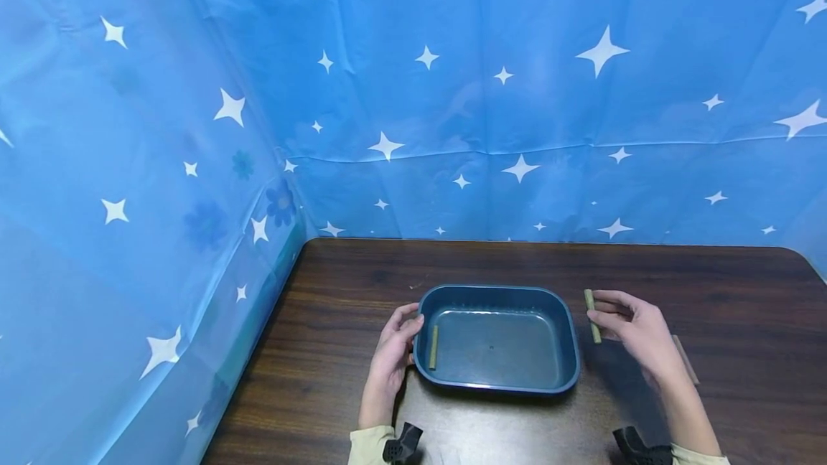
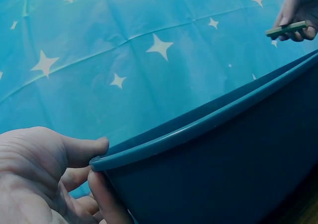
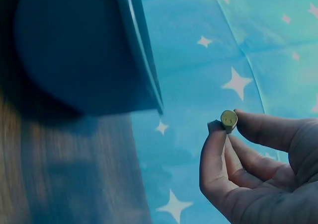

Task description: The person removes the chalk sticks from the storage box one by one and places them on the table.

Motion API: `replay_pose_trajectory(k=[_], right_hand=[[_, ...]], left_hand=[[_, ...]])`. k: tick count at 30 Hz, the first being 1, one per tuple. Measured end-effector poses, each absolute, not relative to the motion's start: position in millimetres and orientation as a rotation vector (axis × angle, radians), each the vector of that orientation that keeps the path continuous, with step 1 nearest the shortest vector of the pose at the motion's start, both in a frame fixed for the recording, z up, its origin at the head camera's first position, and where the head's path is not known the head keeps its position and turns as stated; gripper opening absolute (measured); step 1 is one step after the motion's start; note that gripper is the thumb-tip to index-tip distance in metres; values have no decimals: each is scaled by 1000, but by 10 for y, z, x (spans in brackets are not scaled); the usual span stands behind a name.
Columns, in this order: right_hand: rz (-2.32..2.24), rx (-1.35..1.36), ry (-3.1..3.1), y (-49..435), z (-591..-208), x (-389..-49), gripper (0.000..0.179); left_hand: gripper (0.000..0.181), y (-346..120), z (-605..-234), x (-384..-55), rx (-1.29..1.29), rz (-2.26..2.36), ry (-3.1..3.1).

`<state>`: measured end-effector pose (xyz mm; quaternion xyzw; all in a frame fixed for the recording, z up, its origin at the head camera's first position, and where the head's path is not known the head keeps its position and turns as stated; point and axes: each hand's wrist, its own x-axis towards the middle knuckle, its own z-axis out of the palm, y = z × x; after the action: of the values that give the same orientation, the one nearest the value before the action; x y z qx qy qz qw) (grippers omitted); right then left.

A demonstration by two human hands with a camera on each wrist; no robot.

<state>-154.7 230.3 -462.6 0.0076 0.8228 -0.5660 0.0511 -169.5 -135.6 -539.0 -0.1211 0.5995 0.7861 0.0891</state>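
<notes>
A dark blue rectangular plastic tub (image 1: 494,387) with rounded corners stands on the table. My left hand (image 1: 390,350) grips its left side; in the left wrist view the thumb lies on the rim (image 2: 164,140) and fingers sit below it outside. Inside the tub, near its left wall, lies a short yellow-green stick (image 1: 433,347). Off the tub's right side, my right hand (image 1: 636,329) pinches a similar yellow-green stick (image 1: 592,317) between thumb and fingers. Its round end (image 3: 228,118) faces the camera in the right wrist view.
A thin brownish stick (image 1: 686,360) lies on the table just right of my right wrist, partly hidden by it. The dark wooden table (image 1: 310,350) borders a blue curtain (image 1: 452,106) with white stars behind and at the left.
</notes>
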Motion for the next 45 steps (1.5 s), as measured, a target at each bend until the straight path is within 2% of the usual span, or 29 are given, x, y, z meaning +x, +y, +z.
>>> replay_pose_trajectory(k=[16, 33, 45], right_hand=[[-1699, 141, 2500, 2793, -4764, -1424, 63], [-1565, 339, 2620, 3292, -4952, -1322, 61], [-1407, 559, 2684, 3546, -5228, -1324, 57]], left_hand=[[45, -1374, -5362, -1669, -356, 2301, 1791], [44, -1369, -5354, -1689, -344, 2311, 1775], [42, -1359, -5384, -1695, -363, 2321, 1768]])
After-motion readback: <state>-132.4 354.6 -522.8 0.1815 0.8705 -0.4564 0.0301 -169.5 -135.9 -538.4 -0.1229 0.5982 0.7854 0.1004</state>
